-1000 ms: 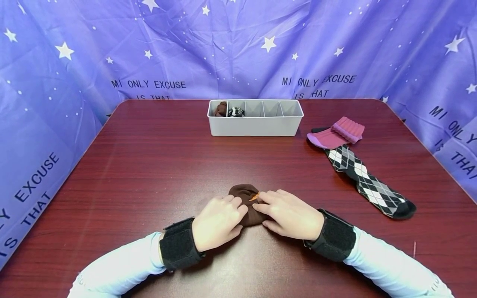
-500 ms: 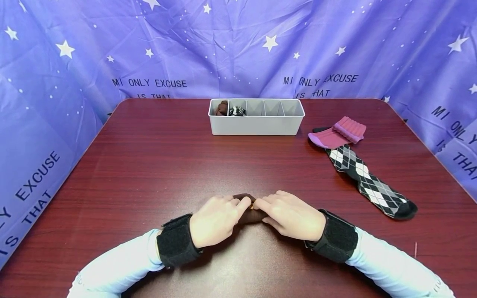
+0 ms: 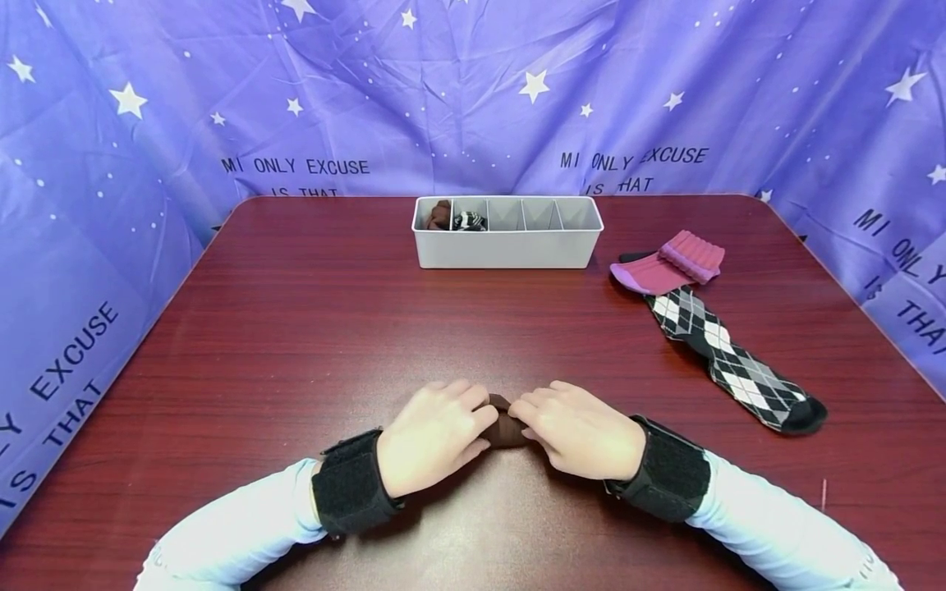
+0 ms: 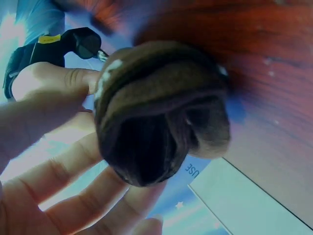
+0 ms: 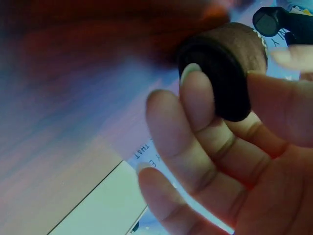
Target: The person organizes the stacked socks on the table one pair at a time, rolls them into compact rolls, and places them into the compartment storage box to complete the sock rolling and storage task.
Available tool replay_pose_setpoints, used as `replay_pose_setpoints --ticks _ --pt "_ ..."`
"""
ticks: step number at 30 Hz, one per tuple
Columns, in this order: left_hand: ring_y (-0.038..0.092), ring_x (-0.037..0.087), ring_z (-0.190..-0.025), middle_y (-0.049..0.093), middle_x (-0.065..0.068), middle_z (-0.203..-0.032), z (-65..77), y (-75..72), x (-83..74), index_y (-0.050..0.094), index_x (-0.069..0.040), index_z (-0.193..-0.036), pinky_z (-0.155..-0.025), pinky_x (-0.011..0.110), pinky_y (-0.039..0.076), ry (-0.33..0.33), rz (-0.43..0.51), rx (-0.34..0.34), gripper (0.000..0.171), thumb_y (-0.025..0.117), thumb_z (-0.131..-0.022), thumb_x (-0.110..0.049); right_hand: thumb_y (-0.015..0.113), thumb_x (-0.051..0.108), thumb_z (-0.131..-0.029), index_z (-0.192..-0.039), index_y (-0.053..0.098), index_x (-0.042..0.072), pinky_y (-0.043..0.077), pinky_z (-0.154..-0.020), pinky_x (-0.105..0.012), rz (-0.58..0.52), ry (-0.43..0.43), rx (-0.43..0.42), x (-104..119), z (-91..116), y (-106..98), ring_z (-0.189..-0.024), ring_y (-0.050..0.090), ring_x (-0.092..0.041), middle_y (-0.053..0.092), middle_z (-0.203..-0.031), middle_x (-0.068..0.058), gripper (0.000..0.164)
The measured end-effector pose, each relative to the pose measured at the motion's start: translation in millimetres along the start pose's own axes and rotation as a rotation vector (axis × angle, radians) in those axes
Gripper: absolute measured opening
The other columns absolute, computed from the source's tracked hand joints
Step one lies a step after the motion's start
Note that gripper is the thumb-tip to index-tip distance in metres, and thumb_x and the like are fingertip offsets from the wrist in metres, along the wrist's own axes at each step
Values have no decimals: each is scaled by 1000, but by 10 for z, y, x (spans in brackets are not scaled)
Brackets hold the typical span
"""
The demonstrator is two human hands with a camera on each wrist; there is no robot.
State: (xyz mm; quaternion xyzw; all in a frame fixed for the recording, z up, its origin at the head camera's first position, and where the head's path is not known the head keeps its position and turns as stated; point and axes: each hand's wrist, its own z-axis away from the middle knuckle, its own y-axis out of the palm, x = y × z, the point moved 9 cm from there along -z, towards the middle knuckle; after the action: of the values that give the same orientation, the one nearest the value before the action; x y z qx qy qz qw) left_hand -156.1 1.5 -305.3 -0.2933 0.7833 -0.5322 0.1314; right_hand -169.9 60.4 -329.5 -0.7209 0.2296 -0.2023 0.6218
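A rolled brown sock (image 3: 506, 432) is held between both hands near the front of the table. My left hand (image 3: 436, 433) grips its left end, and the left wrist view shows the open folds of the roll (image 4: 161, 98) between thumb and fingers. From the other side my right hand (image 3: 584, 431) pinches the right end; in the right wrist view the thumb and fingers curl about the dark rolled edge (image 5: 215, 73). Much of the sock is hidden behind the fingers in the head view.
A light grey divided box (image 3: 510, 250) stands at the back, a brown bundle (image 3: 439, 215) and a black-and-white bundle (image 3: 469, 222) in its two left compartments. To the right lie a pink sock (image 3: 650, 275) and a black, white and grey argyle sock (image 3: 739, 369).
The brown sock has gone from a flatter, rounded bundle showing an orange patch to a tighter roll with the orange out of sight. Both hands stay in nearly the same place.
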Motion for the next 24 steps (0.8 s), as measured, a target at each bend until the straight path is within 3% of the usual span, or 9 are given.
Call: replay_pose_setpoints --ticks 5,10,13,18,24 --pt "54 10 -73 57 -6 -82 5 47 -35 57 -17 -83 -60 25 43 21 -26 48 27 70 -62 -28 61 20 -70 -77 50 18 35 -60 -24 -27 -5 11 15 -1 -8 -64 43 -6 43 -69 11 14" --pt "54 8 -75 59 -7 -81 10 52 -67 59 -18 -84 -62 24 42 49 -39 49 26 70 -62 -25 64 21 -67 -103 51 14 40 -71 -27 -82 -108 -49 87 2 -63 -88 48 -8 52 -98 5 38" --pt "54 8 -75 59 -8 -82 10 47 -76 59 -18 -84 -61 24 42 55 -44 48 25 69 -62 -25 64 24 -70 -112 49 12 40 -80 -29 -84 -137 -33 109 7 -48 -101 49 -10 53 -111 1 46" --pt "54 8 -73 60 -7 -81 6 69 -53 61 -19 -83 -60 23 42 42 -54 58 18 66 -67 -24 61 34 -72 -110 52 16 38 -80 -29 -51 -114 7 86 -11 -3 -97 48 -10 54 -105 3 43" --pt "52 10 -72 57 -6 -80 6 120 28 64 -18 -85 -55 23 42 -15 -70 87 12 60 -75 -23 63 39 -69 -100 58 13 38 -75 -29 -11 -81 -21 42 -17 -3 -88 47 -10 51 -96 3 42"
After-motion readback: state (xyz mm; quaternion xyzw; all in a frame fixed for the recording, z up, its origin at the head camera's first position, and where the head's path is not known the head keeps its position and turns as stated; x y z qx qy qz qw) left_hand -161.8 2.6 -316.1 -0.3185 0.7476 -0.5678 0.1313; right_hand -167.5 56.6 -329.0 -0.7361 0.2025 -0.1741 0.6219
